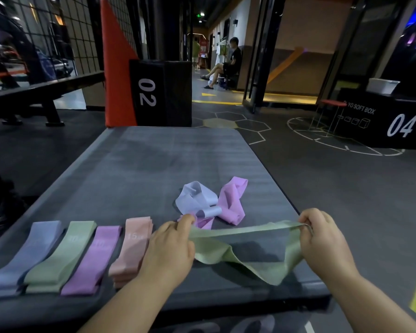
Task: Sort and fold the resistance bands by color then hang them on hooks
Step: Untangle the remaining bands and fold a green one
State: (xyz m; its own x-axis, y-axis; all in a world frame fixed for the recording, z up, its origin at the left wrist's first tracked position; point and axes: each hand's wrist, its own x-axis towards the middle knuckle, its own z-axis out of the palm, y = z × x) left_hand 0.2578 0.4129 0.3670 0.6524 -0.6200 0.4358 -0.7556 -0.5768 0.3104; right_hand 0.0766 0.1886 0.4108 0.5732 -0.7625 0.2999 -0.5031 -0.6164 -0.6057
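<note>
My left hand (169, 248) and my right hand (322, 239) each pinch one end of a loose green band (240, 253), stretched between them just above the grey mat (154, 169). Its lower loop sags onto the mat. Folded bands lie in a row at the front left: a blue stack (27, 258), a green stack (58, 258), a purple stack (94, 258) and a pink stack (132, 248). Beyond my hands lie crumpled loose bands: a pale blue one (197, 198) and a purple one (233, 200).
A black box marked 02 (159, 92) and an orange pad (118, 68) stand past the mat's far edge. A black soft box marked 04 (382, 123) is at the right. A person (226, 63) sits in the corridor behind. A bench (41, 92) is at left.
</note>
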